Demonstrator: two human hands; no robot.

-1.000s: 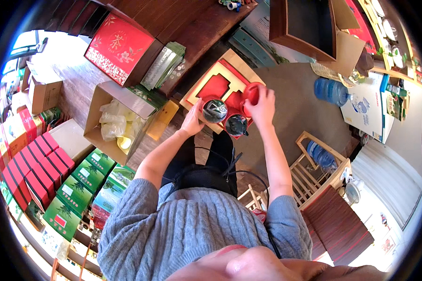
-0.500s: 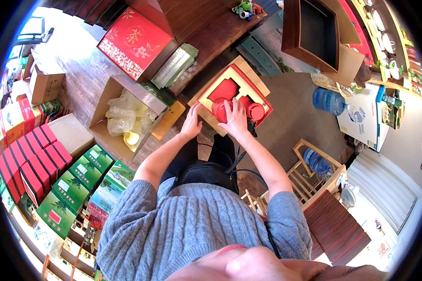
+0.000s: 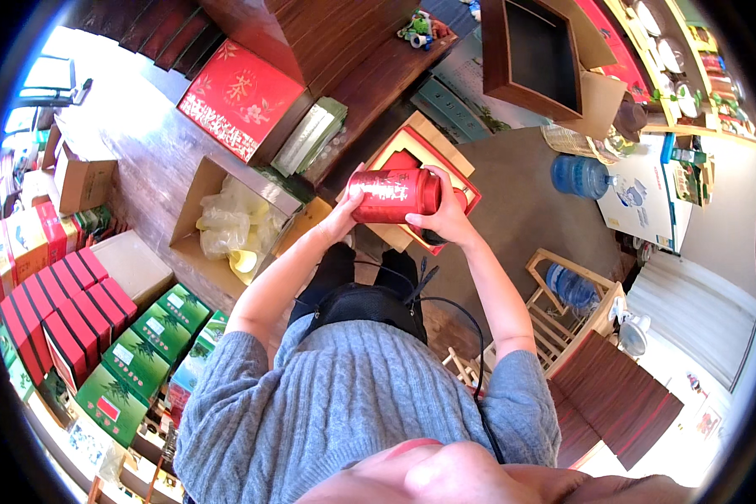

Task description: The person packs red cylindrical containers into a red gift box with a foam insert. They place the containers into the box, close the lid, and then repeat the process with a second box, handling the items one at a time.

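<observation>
Between my two hands lies a red metal canister (image 3: 388, 196) with pale lettering, held sideways with its lidded end to the right. The fingers of my left hand (image 3: 343, 210) close around its left end. My right hand (image 3: 447, 212) grips the lid end, thumb on the near side. Just beneath it stands an open red gift box (image 3: 470, 200) with a cream rim and a shaped insert, partly covered by the canister and my hands. A second red round piece shows in the box next to my right hand, mostly hidden.
An open cardboard carton (image 3: 195, 197) with plastic bags and a yellow scoop stands to the left. Red boxes (image 3: 59, 315) and green boxes (image 3: 155, 328) are stacked farther left. A brown empty case (image 3: 536, 63) and blue water bottles (image 3: 580, 178) lie toward the right.
The canister has come up out of the gift box and turned on its side. Both hands, earlier spread over the box, now hold it.
</observation>
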